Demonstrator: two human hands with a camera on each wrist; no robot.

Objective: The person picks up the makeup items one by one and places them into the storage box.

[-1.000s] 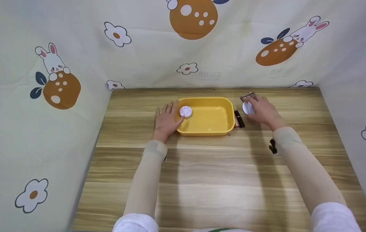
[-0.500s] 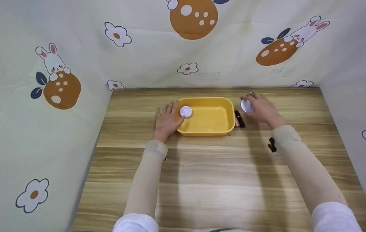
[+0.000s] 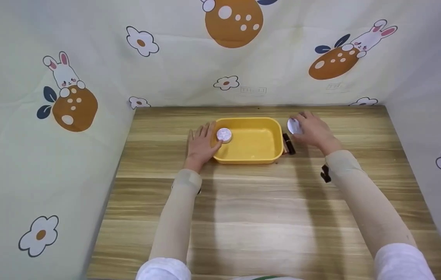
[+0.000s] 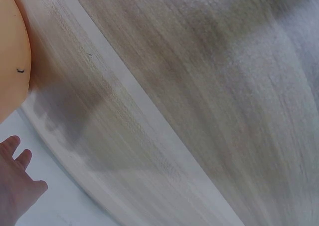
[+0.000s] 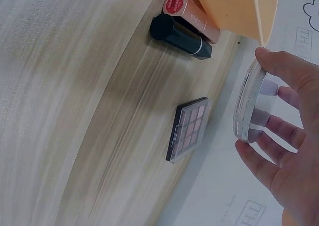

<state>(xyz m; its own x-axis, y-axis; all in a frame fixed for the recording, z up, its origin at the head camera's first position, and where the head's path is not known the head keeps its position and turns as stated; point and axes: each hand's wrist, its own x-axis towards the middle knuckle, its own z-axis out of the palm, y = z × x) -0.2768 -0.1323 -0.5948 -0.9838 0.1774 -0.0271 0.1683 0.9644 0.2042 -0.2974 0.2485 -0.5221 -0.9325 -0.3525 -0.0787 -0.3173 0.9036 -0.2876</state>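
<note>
My right hand (image 3: 316, 131) holds a round pocket mirror (image 5: 249, 104) by its edge, between thumb and fingertips, above the table. Its face reflects the fingers in the right wrist view; in the head view the mirror (image 3: 294, 126) looks like a pale disc. Below it lies an eyeshadow palette (image 5: 190, 128) with a clear lid, hidden by the hand in the head view. My left hand (image 3: 201, 146) rests with spread, straight fingers at the left rim of a yellow tray (image 3: 249, 160). Inside the tray, close to the left thumb, sits a round white patterned case (image 3: 224, 135).
A black lipstick tube (image 5: 182, 39) and a small orange-pink box (image 5: 192, 16) with a red round label lie against the tray's right side. The wooden table (image 3: 259, 217) is bordered by printed cloth walls (image 3: 181, 70) at the back and sides.
My right hand has raised the mirror and shifted it slightly to the left, off the palette's side. The palette has gone out of sight in the head view. My left hand stays put.
</note>
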